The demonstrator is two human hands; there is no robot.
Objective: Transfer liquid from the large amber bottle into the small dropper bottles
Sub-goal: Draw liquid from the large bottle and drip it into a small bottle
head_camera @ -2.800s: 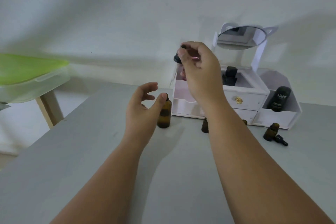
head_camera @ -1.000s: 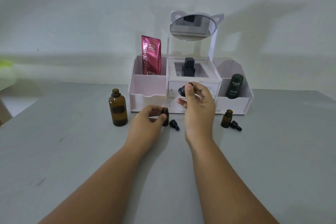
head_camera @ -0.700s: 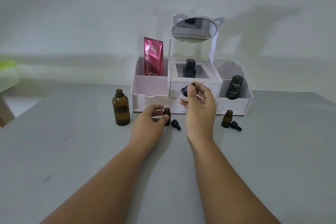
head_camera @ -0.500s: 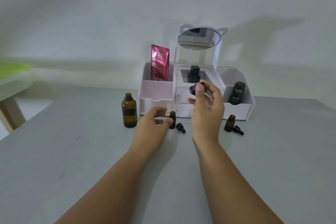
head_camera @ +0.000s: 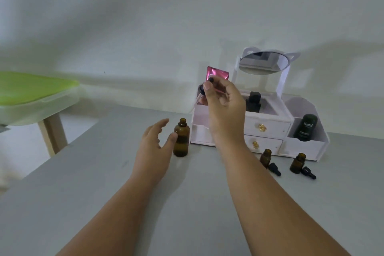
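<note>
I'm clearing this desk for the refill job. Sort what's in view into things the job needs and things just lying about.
Needed:
large amber bottle, uncapped
dropper pinched in the right hand
two small dropper bottles
two black caps beside them

Just lying about:
white organizer with mirror
pink sachet
Kahf container
black bottle
green-lidded box

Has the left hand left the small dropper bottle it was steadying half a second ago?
Yes. The left hand has moved left, away from the small bottle before the organizer, to the large amber bottle.
</note>
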